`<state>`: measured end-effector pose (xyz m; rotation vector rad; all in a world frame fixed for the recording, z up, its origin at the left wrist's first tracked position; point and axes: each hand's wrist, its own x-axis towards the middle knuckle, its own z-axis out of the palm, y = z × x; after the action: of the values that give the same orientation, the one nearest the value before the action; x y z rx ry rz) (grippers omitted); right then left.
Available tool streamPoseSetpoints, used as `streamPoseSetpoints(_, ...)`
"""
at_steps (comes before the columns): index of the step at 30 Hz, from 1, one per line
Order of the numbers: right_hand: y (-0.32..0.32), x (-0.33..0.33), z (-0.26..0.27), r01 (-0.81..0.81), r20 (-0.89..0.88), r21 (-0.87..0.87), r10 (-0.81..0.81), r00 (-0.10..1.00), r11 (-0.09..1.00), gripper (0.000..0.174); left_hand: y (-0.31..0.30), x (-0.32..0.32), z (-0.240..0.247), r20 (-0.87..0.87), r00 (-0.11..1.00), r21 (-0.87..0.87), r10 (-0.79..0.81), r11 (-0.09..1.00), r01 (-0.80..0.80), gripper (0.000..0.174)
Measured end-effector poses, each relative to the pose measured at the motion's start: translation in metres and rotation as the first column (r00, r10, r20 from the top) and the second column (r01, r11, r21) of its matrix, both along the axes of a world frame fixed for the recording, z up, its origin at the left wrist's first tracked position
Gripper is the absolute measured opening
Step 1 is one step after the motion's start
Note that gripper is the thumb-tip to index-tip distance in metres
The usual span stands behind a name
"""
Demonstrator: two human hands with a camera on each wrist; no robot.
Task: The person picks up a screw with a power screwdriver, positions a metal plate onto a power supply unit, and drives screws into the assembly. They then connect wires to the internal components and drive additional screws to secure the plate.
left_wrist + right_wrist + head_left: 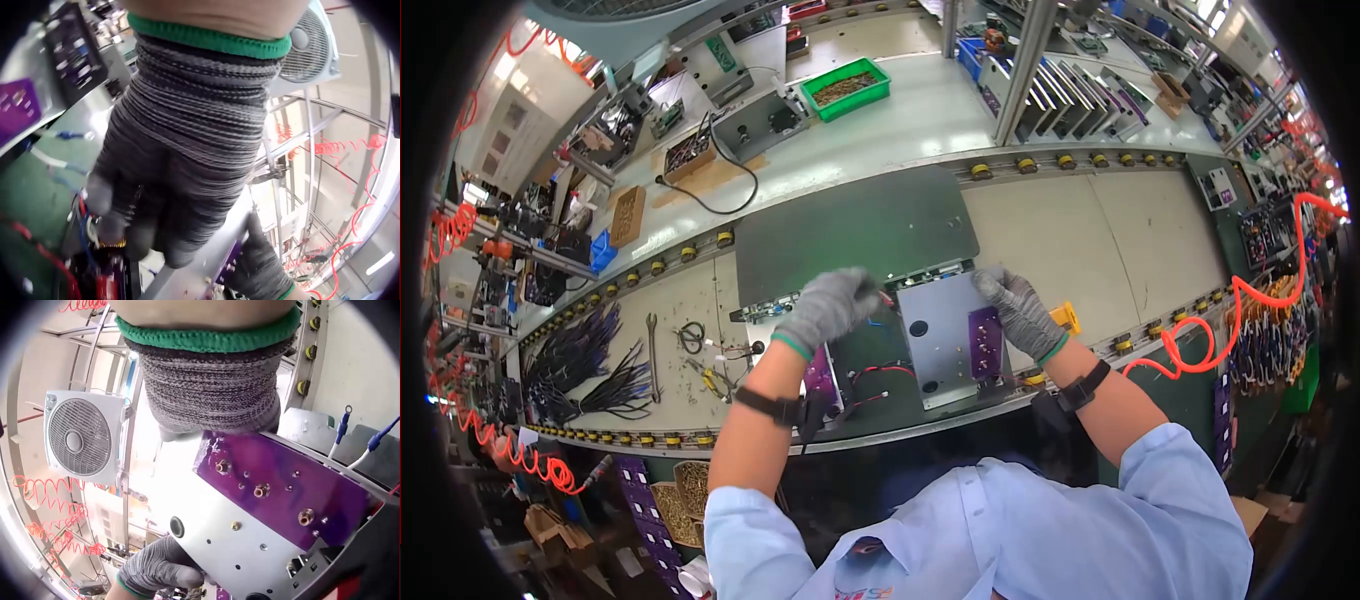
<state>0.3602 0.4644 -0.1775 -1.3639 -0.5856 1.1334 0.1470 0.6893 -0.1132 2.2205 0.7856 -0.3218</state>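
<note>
A grey metal panel (pixel 940 340) with a purple plate (pixel 985 345) stands at the front of a dark green board (pixel 855 235). My gloved right hand (pixel 1022 312) grips the panel's upper right corner; in the right wrist view its fingers are hidden behind the panel (pixel 219 515). My gloved left hand (pixel 830 308) is left of the panel's top edge, fingers bent down. In the left wrist view, red and blue wires (pixel 84 228) lie by the fingertips of the left hand (pixel 181 150); whether it pinches one cannot be told. A second purple plate (pixel 825 380) sits below the left hand.
Dark cable bundles (pixel 580 370), a wrench (pixel 653 355) and pliers (pixel 718 384) lie at the left. A yellow object (pixel 1066 318) is just right of my right hand. Behind the roller rail stands a green tray (pixel 847 90) of small parts. A red coiled hose (pixel 1200 330) hangs at the right.
</note>
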Motion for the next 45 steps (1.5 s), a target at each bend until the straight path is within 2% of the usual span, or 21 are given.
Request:
streamPoseSetpoints(2,0.008,-0.001,0.015,0.013,-0.005,-0.046,-0.013,1.000,0.999,0.055,0.017,0.022,-0.022,0.221,0.974,0.056,-0.052,0.998,0.041,0.047)
streamPoseSetpoints(4,0.015,-0.005,0.025,0.002,0.036,-0.068,0.000,0.999,0.998,0.060,0.021,0.044,-0.071,0.366,0.926,-0.030,-0.097,0.993,0.116,0.047)
streamPoseSetpoints(6,0.016,-0.006,0.019,0.002,0.068,-0.079,0.003,0.998,0.997,0.062,0.015,0.068,-0.083,0.316,0.930,-0.050,-0.189,0.975,0.215,0.049)
streamPoseSetpoints(8,0.015,-0.005,0.010,0.015,0.063,-0.085,-0.010,0.998,0.996,0.062,0.015,0.085,-0.093,0.260,0.957,-0.121,-0.130,0.979,0.165,0.050)
streamPoseSetpoints(11,0.013,-0.006,-0.010,-0.016,0.047,-0.138,0.022,0.999,0.990,0.062,0.014,0.086,-0.069,0.217,0.974,-0.340,0.070,0.940,0.008,0.045)
streamPoseSetpoints(12,0.015,-0.006,-0.022,-0.058,0.049,-0.182,0.068,0.996,0.982,0.061,0.015,0.087,-0.068,0.221,0.973,-0.334,0.066,0.942,0.012,0.045)
streamPoseSetpoints(13,0.013,0.004,-0.058,-0.074,0.056,-0.264,0.092,0.994,0.962,0.063,0.019,0.090,-0.068,0.211,0.975,-0.356,0.072,0.934,0.008,0.045)
streamPoseSetpoints(14,0.015,0.005,-0.070,-0.080,0.116,-0.316,0.122,0.986,0.946,0.064,0.023,0.092,-0.069,0.202,0.976,-0.378,0.080,0.926,0.002,0.046)
streamPoseSetpoints(16,0.022,0.000,-0.074,-0.086,0.012,-0.280,0.093,0.996,0.956,0.065,0.022,0.092,-0.068,0.205,0.977,-0.359,0.067,0.933,0.011,0.047)
streamPoseSetpoints(17,0.025,0.005,-0.086,-0.103,0.050,-0.387,0.132,0.990,0.916,0.063,0.021,0.092,-0.070,0.176,0.982,-0.388,0.061,0.922,0.012,0.048)
streamPoseSetpoints(19,0.028,0.009,-0.083,-0.106,-0.003,-0.391,0.114,0.994,0.914,0.062,0.019,0.091,-0.076,0.146,0.988,-0.420,0.050,0.908,0.016,0.049)
streamPoseSetpoints(22,0.028,0.007,-0.069,-0.104,-0.099,-0.416,0.069,0.993,0.904,0.058,0.012,0.085,-0.085,0.208,0.975,-0.432,0.078,0.902,0.020,0.049)
streamPoseSetpoints(24,0.029,0.006,-0.066,-0.117,-0.134,-0.365,0.073,0.988,0.924,0.055,0.009,0.084,-0.083,0.202,0.972,-0.438,0.117,0.899,-0.017,0.045)
streamPoseSetpoints(28,0.028,0.003,-0.066,-0.100,-0.054,-0.353,0.087,0.995,0.930,0.057,0.007,0.087,-0.071,0.123,0.984,-0.430,0.127,0.901,-0.063,0.043)
streamPoseSetpoints(31,0.031,0.002,-0.071,-0.107,-0.004,-0.323,0.112,0.994,0.940,0.049,0.008,0.088,-0.070,0.127,0.985,-0.428,0.120,0.902,-0.055,0.042)
streamPoseSetpoints(34,0.031,0.004,-0.068,-0.088,0.013,-0.314,0.097,0.995,0.945,0.052,0.009,0.090,-0.081,0.166,0.972,-0.459,0.166,0.885,-0.073,0.043)
streamPoseSetpoints(36,0.033,0.011,-0.077,-0.147,0.022,-0.397,0.170,0.985,0.906,0.057,0.009,0.088,-0.081,0.222,0.971,-0.375,0.091,0.927,-0.001,0.043)
streamPoseSetpoints(37,0.034,0.014,-0.082,-0.154,0.012,-0.397,0.173,0.985,0.905,0.057,0.008,0.086,-0.078,0.212,0.973,-0.377,0.095,0.926,-0.008,0.043)
streamPoseSetpoints(39,0.031,0.020,-0.090,-0.211,-0.089,-0.290,0.193,0.977,0.933,0.058,0.005,0.084,-0.073,0.149,0.981,-0.418,0.123,0.907,-0.051,0.043)
streamPoseSetpoints(42,0.026,0.024,-0.088,-0.197,-0.137,-0.319,0.161,0.977,0.927,0.064,0.005,0.081,-0.068,0.145,0.976,-0.485,0.163,0.872,-0.073,0.042)
streamPoseSetpoints(45,0.028,0.025,-0.076,-0.203,-0.118,-0.325,0.173,0.978,0.924,0.065,0.013,0.079,-0.055,0.093,0.987,-0.451,0.132,0.889,-0.077,0.040)
